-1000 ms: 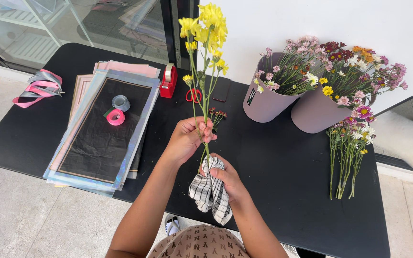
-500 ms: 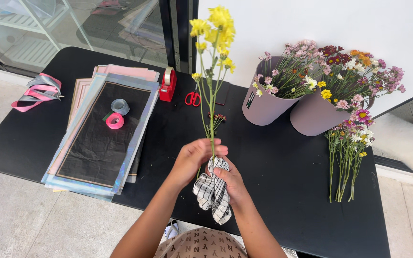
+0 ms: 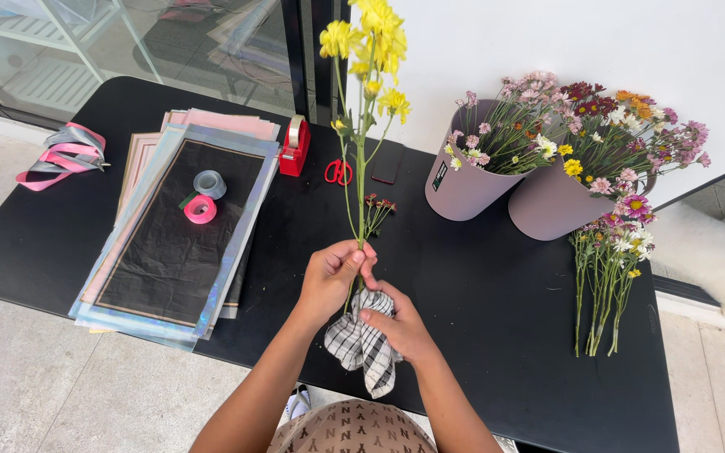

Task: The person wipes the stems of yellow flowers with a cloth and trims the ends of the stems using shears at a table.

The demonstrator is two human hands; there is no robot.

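Far left edge of the black table (image 3: pixel 497 335): loose pink and grey ribbon (image 3: pixel 62 155). Right of it, a stack of wrapping sheets (image 3: pixel 174 226) – pink, iridescent and black on top – with a grey tape roll (image 3: pixel 209 183) and a pink tape roll (image 3: pixel 200 209) lying on the black sheet. Just past the stack's far right corner, a red tape dispenser (image 3: pixel 295 147), then red-handled scissors (image 3: pixel 338 171) and a dark phone (image 3: pixel 388 162) flat on the table.

Centre, near edge: left hand (image 3: pixel 331 278) closed around the stems of the yellow flowers (image 3: pixel 371 50), held upright – blooms reach the top of the frame, stems run down into the fist. Right hand (image 3: pixel 396 323) just below and touching, fingers closed on a black-and-white checked cloth (image 3: pixel 362 346) bunched at the stem bottoms; cloth tail hangs toward the near edge. A small sprig of dark red buds (image 3: pixel 377 211) lies on the table just beyond the hands.

Right of centre, far side: two mauve buckets (image 3: pixel 497 189) side by side, touching, both full of mixed flowers – pink, white, dark red, orange. Near the right bucket, a loose bunch of mixed flowers (image 3: pixel 610 268) lies flat, stems pointing toward the near edge. Off the table at far right, something white and furry (image 3: pixel 711 256) on the floor; cannot tell what.
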